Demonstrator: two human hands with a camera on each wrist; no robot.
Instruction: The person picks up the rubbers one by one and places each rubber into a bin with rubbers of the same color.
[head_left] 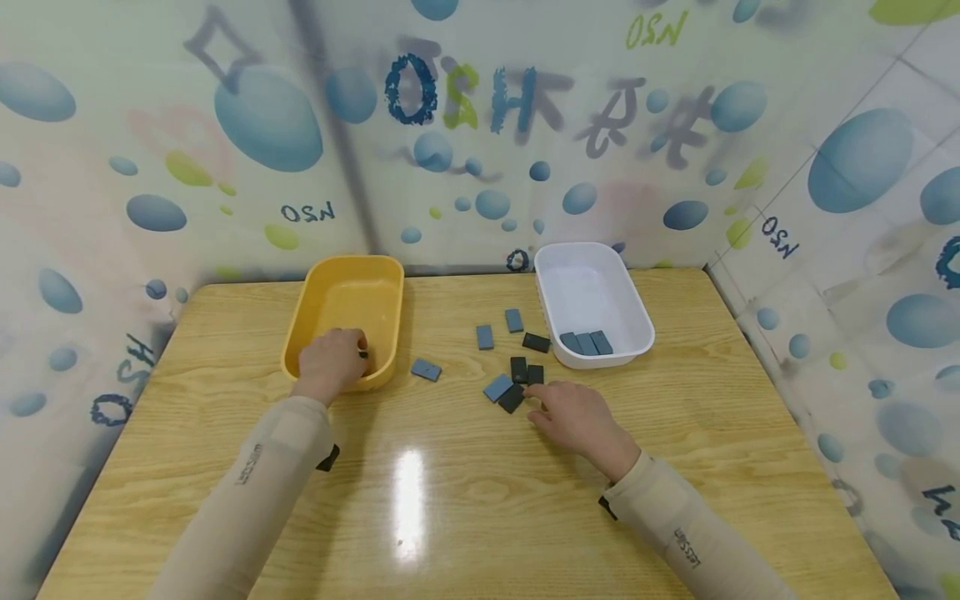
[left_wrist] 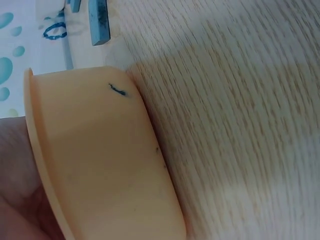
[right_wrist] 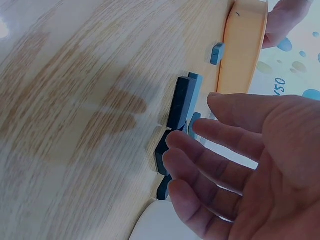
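Observation:
My left hand (head_left: 328, 365) reaches over the near rim into the yellow bin (head_left: 357, 283). Its fingers are curled, and a bit of a black tile (head_left: 363, 354) shows at the fingertips. In the left wrist view the bin wall (left_wrist: 95, 155) hides the fingers. My right hand (head_left: 581, 421) is over the table, its fingers loosely bent with nothing in them, as the right wrist view shows. Its fingertips are beside a cluster of a black tile (head_left: 512, 398), a blue-grey tile (head_left: 498, 387) and other black tiles (head_left: 518, 369). Whether they touch is unclear.
A white bin (head_left: 633, 321) at the back right holds several blue-grey tiles (head_left: 587, 343). A lone blue-grey tile (head_left: 426, 370) lies right of the yellow bin. Two more blue-grey tiles (head_left: 485, 337) and a black tile (head_left: 536, 342) lie near the white bin. Patterned cloth walls border the table.

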